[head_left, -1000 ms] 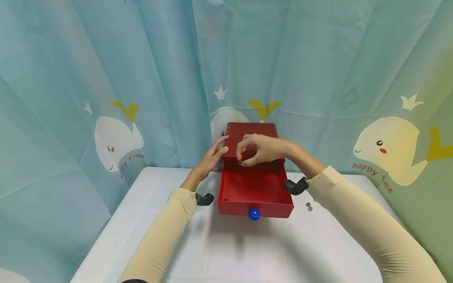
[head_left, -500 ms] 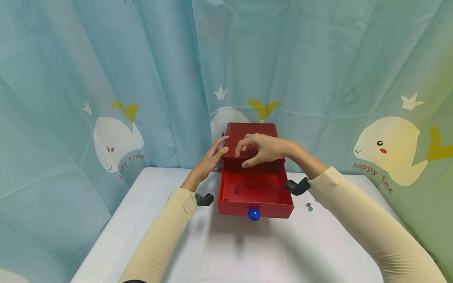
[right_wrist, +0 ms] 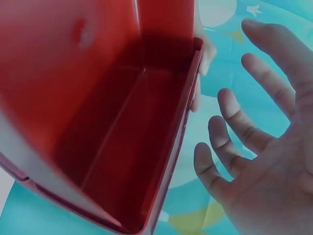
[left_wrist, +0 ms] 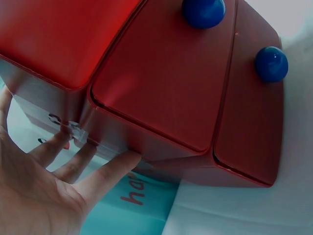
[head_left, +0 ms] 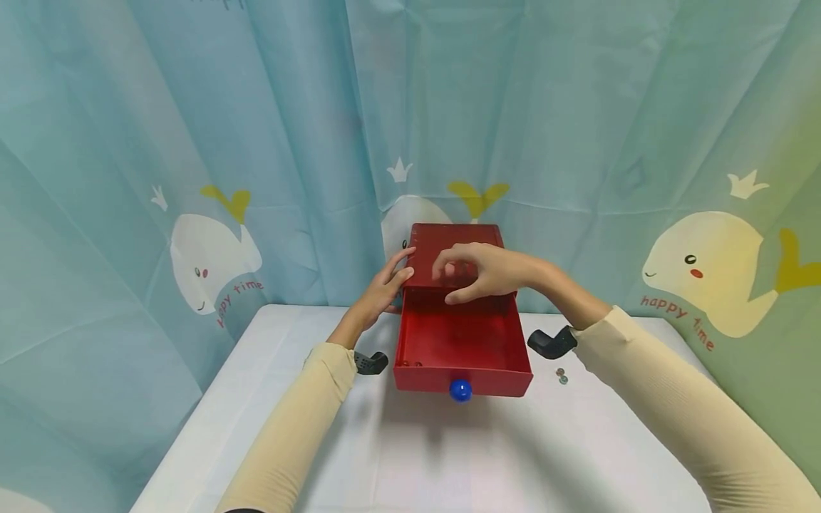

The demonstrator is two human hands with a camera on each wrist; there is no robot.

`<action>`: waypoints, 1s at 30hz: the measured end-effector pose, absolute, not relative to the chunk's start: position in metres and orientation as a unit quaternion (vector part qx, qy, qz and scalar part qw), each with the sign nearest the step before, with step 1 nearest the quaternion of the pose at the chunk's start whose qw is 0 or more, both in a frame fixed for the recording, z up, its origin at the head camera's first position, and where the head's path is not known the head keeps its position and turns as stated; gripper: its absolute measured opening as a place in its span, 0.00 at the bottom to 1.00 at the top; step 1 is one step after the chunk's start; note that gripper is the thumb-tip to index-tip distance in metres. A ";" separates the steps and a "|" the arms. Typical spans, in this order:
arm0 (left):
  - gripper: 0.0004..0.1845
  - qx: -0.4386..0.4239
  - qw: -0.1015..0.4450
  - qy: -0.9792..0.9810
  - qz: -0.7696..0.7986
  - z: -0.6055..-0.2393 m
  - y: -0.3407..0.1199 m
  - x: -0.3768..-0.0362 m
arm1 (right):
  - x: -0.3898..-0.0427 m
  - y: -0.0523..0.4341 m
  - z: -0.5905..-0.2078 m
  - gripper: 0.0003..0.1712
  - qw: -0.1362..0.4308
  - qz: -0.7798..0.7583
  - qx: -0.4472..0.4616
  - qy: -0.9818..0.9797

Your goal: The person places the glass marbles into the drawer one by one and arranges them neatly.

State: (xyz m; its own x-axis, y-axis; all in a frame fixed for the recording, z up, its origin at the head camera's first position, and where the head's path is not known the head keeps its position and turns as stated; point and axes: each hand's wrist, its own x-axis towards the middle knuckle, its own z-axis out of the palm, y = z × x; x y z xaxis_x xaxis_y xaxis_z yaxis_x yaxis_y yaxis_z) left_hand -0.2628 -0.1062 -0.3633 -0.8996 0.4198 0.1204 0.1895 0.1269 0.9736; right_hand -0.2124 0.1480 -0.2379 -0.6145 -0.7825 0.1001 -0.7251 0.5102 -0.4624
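A red drawer cabinet (head_left: 455, 236) stands on the table, its top drawer (head_left: 465, 338) pulled out by a round blue knob (head_left: 460, 390). Two small marble-like balls, one (head_left: 405, 364) in the front left corner and one (head_left: 418, 365) just beside it, lie in the drawer. My right hand (head_left: 484, 271) is above the drawer's back part, fingers spread and bent a little, holding nothing. My left hand (head_left: 378, 292) rests on the cabinet's left side with its fingers extended. In the left wrist view, its fingertips (left_wrist: 129, 159) touch the cabinet wall.
Lower drawers with blue knobs (left_wrist: 272, 64) are closed. Two more small balls (head_left: 563, 380) lie on the white table (head_left: 449, 456) to the right of the cabinet. A whale-patterned curtain (head_left: 564, 128) hangs close behind.
My right hand let go of a small ball, which dropped into the drawer and rolled to its front left. The hand has since shifted slightly right. My left hand stayed in place.
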 end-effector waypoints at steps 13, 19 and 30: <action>0.30 0.200 0.092 0.745 0.630 -0.364 -0.112 -0.261 | -0.190 0.162 -0.231 0.24 0.025 -0.265 -0.433 0.861; 0.29 0.202 0.092 0.745 0.629 -0.365 -0.113 -0.260 | -0.178 0.173 -0.232 0.26 0.008 -0.276 -0.414 0.868; 0.30 0.206 0.094 0.747 0.625 -0.362 -0.114 -0.258 | -0.157 0.204 -0.237 0.26 -0.043 -0.305 -0.405 0.861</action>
